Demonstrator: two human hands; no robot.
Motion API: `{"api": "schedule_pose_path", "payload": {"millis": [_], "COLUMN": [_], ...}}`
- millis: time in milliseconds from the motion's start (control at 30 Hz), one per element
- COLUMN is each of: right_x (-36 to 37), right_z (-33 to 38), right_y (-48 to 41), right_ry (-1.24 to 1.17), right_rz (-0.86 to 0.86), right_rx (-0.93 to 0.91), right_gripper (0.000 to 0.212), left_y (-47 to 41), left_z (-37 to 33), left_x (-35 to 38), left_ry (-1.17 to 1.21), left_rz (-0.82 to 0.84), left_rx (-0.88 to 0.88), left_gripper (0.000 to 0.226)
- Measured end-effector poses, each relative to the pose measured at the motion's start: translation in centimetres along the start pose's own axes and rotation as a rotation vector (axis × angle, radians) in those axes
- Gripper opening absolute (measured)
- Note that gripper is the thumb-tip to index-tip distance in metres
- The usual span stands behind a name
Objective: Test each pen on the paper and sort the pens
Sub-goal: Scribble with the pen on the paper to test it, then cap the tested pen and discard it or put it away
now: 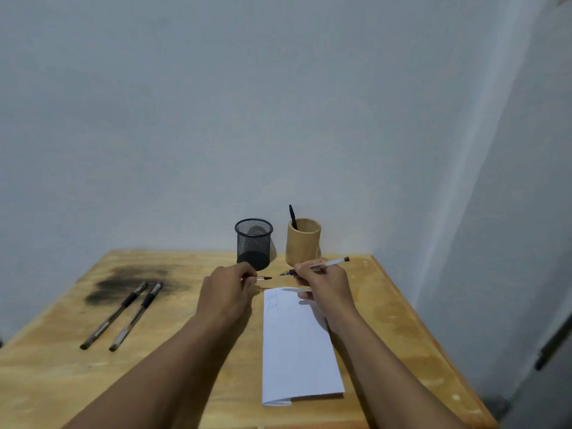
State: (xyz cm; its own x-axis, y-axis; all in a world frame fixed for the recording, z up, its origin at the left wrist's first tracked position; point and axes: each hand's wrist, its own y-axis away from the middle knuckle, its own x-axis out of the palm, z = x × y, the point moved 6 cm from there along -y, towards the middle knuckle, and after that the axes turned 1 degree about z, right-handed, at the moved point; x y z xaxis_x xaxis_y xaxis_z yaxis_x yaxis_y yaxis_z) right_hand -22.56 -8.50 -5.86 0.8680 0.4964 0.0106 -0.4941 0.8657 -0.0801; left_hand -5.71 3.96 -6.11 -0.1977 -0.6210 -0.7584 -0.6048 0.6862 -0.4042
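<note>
Paper [297,342]: nearest cam, folded white sheet on bench [402,320]; faint scribbles at its far-left corner, so some testing looks done.
L hand [227,294]: just left of paper's far end, pinched shut on pen cap [263,278], cap pointing twd the pen tip.
R hand [323,284]: over paper's far edge, closed round white pen [322,265]; tip bare, aimed left, close to cap but not touching.
Step (guess): capping or uncapping, can't tell which.
Mesh cup [253,243]: black, beyond paper, far-left of it; looks empty.
Wood cup [303,241]: beyond paper, right of mesh cup; one black pen [292,216] in it, prob. sorted already.
Spare pens [123,314]: two, well left of paper, lying side by side by dark stain [123,281]; look untested.
Progress (est.): approx 1 sorted, 1 in hand, 2 left.
</note>
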Motion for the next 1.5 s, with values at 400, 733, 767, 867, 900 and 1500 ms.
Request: {"api": "schedule_pose_path", "payload": {"millis": [400,733,767,867,900,1500], "right_x": [0.1,-0.6,-0.6,-0.7,-0.6,0.7], "right_z": [1.5,4.1,4.3,4.8,5.0,3.0], "right_y": [0.3,1.0,1.1,1.2,1.3,1.1], "right_ry": [-0.219,-0.265,-0.265,-0.290,-0.283,-0.388], "right_rz": [0.069,0.088,0.087,0.060,0.074,0.133], "right_rx": [0.057,0.011,0.008,-0.007,-0.012,0.097], "right_gripper": [0.012,0.011,0.012,0.013,0.009,0.016], "left_y": [-1.4,-1.3,-1.3,-1.3,-1.3,0.5], "left_z": [-4.8,-6.0,-6.0,-5.7,-5.6,-5.5], "left_x": [-3.5,-4.8,-4.8,-4.9,-4.9,-2.9], "left_ry": [0.313,0.411,0.421,0.444,0.442,1.060], "left_rz": [0.050,0.062,0.071,0.074,0.075,0.076], "left_rx": [0.086,0.046,0.042,0.026,0.024,-0.246], "left_gripper": [0.010,0.015,0.015,0.015,0.015,0.011]}}
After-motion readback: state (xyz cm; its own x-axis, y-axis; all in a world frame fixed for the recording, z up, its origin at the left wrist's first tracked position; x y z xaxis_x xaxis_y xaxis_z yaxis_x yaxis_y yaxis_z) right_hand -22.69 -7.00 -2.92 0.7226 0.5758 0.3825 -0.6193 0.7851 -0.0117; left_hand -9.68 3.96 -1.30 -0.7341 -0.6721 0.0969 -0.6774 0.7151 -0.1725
